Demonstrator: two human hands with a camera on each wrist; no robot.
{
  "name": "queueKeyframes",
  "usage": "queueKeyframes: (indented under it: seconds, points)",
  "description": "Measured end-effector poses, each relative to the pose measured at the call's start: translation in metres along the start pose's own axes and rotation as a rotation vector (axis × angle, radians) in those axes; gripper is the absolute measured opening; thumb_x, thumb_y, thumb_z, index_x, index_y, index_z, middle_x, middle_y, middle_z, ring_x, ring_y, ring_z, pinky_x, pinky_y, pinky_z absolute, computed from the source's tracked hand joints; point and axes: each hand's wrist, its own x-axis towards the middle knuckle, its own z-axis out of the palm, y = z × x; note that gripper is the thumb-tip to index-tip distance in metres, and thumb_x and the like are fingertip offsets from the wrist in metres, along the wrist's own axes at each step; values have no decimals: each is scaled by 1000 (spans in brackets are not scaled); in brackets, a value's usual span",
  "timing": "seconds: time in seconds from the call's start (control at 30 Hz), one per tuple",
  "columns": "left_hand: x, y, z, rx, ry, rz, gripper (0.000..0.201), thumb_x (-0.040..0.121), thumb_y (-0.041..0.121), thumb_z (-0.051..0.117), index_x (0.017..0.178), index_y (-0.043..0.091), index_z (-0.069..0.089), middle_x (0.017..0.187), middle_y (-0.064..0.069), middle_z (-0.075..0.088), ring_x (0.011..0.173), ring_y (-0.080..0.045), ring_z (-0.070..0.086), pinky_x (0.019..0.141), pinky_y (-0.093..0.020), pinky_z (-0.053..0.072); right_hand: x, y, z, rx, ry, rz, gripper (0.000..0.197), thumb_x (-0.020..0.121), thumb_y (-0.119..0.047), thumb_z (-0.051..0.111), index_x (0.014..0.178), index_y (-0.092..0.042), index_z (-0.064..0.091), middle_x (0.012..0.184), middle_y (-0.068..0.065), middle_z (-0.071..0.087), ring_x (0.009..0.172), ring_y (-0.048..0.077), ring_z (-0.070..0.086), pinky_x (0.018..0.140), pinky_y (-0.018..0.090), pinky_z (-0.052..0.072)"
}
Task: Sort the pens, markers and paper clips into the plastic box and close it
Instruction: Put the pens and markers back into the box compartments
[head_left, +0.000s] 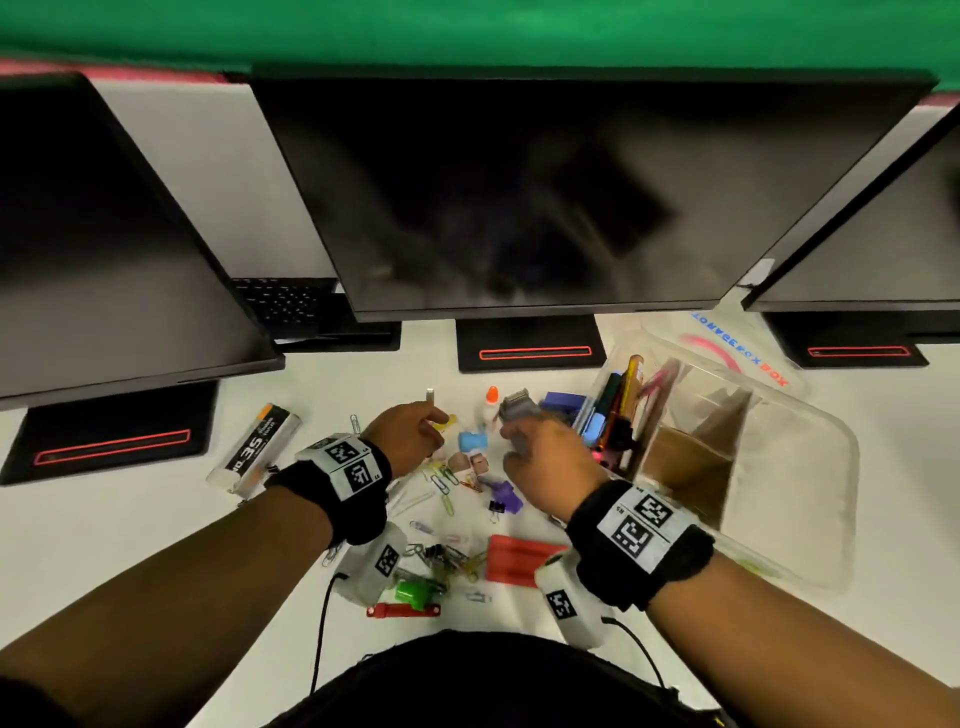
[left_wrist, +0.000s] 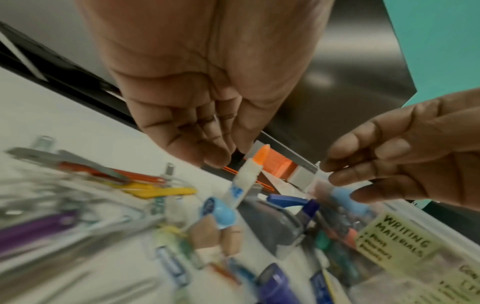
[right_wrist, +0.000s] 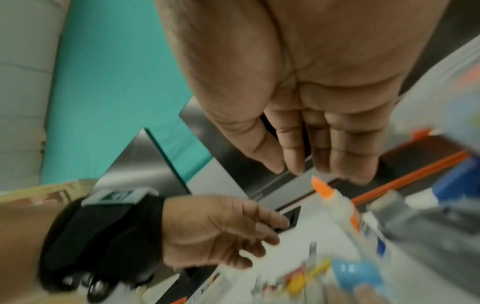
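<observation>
Neither grip holds anything, as far as shown: left hand (head_left: 410, 434) hovers at frame centre with fingers loosely curled over a yellow clip, right hand (head_left: 540, 462) just beside it with fingers relaxed and extended. Partly done, by the look of it: several pens and markers (head_left: 615, 410) already stand in the near-left compartment of the open plastic box (head_left: 810, 499), right of centre on the surface (head_left: 130, 525). Still left, judging by the scatter: paper clips (head_left: 441, 486) below the hands, plus the lid (head_left: 737, 343) lying at the box's upper edge, not yet shut.
</observation>
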Motion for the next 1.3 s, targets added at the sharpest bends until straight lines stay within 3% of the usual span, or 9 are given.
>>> queueKeyframes:
  seconds: [0.1,0.2,0.3,0.47,0.6,0.73,0.93,1.17,1.3]
  points:
    - [-6,-26,-9,114,-3,-34,31,92,11,48,121,10,58,127,-6,60,115,-24,56,94,-23,42,18,-8,28,-136,-30,105,50,89,-19,54,136,-4,42,144,13,39,136,26,31,114,32,24]
    - [-12,-50,-16,234,-68,-64,38,90,18,53,128,15,53,132,-8,55,123,-25,51,103,-29,39,43,-2,40,-237,-57,282,76,88,-23,56,148,-4,14,157,17,8,145,36,7,121,43,11]
    - [-13,-74,-28,358,-6,-121,40,88,25,54,128,22,52,136,-8,50,128,-27,44,110,-35,35,61,11,46,-266,-86,398,82,85,-22,57,149,-6,8,158,17,0,144,40,2,120,49,10]
    - [-8,-101,-62,447,153,-282,44,88,20,53,131,22,47,141,-7,40,134,-27,31,113,-38,32,68,24,59,-310,-73,426,75,83,-14,52,146,-3,13,153,20,9,142,41,10,118,49,17]
    - [-7,-122,-76,540,217,-440,55,80,17,59,132,21,41,133,-7,43,124,-28,39,97,-45,44,64,26,69,-298,-70,420,53,87,-14,50,136,-6,34,145,16,23,132,40,32,108,44,33]
    - [-7,-137,-73,477,187,-543,73,77,17,66,139,24,27,127,-13,46,120,-34,42,95,-50,46,59,32,76,-223,-59,390,46,90,-30,50,131,-9,42,136,17,37,121,36,43,102,40,39]
    - [-8,-145,-62,372,175,-500,85,82,14,65,148,24,12,125,-21,48,112,-38,53,92,-47,48,60,33,66,-234,-24,366,47,88,-41,56,121,-8,54,123,16,50,110,30,52,99,36,42]
    - [-11,-133,-56,327,174,-442,79,81,11,59,146,25,16,125,-18,49,111,-37,54,90,-44,48,54,23,57,-58,68,381,37,87,-34,53,106,-3,61,106,19,64,95,33,62,82,36,54]
    - [-14,-114,-57,270,259,-339,71,84,15,56,145,20,20,127,-19,50,112,-37,53,91,-44,47,47,10,48,69,126,379,38,87,-33,56,106,-1,59,106,20,64,95,33,62,79,37,53]
